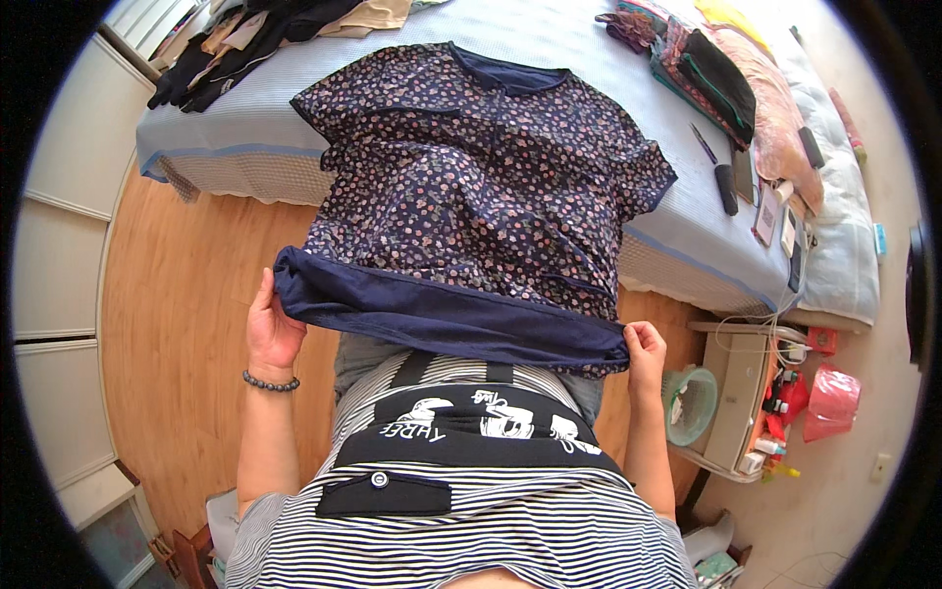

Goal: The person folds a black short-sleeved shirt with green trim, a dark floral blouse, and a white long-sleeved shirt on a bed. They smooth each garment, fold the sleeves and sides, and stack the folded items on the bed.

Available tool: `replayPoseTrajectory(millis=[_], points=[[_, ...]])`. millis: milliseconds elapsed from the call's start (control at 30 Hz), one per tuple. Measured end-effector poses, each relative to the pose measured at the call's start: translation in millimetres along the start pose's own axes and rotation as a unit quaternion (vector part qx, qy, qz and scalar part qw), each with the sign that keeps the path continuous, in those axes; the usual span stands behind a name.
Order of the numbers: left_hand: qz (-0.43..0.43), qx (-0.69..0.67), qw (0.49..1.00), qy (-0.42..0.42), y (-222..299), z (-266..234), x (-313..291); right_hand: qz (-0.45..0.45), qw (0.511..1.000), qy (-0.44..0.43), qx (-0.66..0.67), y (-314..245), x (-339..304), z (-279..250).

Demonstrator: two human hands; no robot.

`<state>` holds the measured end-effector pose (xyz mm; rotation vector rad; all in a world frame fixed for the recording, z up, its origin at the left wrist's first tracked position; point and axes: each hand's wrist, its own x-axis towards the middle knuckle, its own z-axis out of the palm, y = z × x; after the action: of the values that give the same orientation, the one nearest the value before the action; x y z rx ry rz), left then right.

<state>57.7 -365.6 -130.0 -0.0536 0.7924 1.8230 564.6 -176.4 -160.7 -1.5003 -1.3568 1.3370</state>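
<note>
A dark navy short-sleeved blouse [481, 187] with a small floral print lies spread with its neckline toward the far side of the bed. Its lower part hangs over the bed's near edge toward me, and the hem is turned up, showing a plain navy band. My left hand [275, 329], with a dark bead bracelet at the wrist, grips the band's left end; the fingers are partly hidden behind the cloth. At the right end, my right hand [643, 346] pinches the hem between thumb and fingers. The band is stretched between both hands.
A bed [226, 162] with a light blue cover stands ahead. Dark and beige clothes [255, 44] are heaped far left; folded garments [711, 79], a pen [704, 143] and phones lie right. A small cabinet [721, 402] and green bin [690, 402] stand right, white wardrobe doors [64, 255] left.
</note>
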Motion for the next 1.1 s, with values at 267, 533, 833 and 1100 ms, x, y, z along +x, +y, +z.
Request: replayPoseTrajectory(millis=[267, 533, 833, 1100], points=[[0.018, 0.033, 0.997, -0.065, 4.4, 18.5, -4.2, -0.002, 1.000, 0.000, -0.019, 0.3, 3.1, 1.0], [0.018, 0.066, 0.992, -0.108, 7.9, 16.6, 0.1, -0.002, 1.000, 0.010, -0.018, -8.3, 6.2, -0.8], [0.012, 0.056, 0.989, -0.133, 12.7, 6.4, 4.5, -0.001, 1.000, 0.011, 0.026, -21.2, 0.9, -0.4], [0.014, 0.026, 0.994, -0.102, 12.6, 9.4, 0.1, -0.010, 0.999, -0.011, 0.033, -31.9, -2.4, -4.1]])
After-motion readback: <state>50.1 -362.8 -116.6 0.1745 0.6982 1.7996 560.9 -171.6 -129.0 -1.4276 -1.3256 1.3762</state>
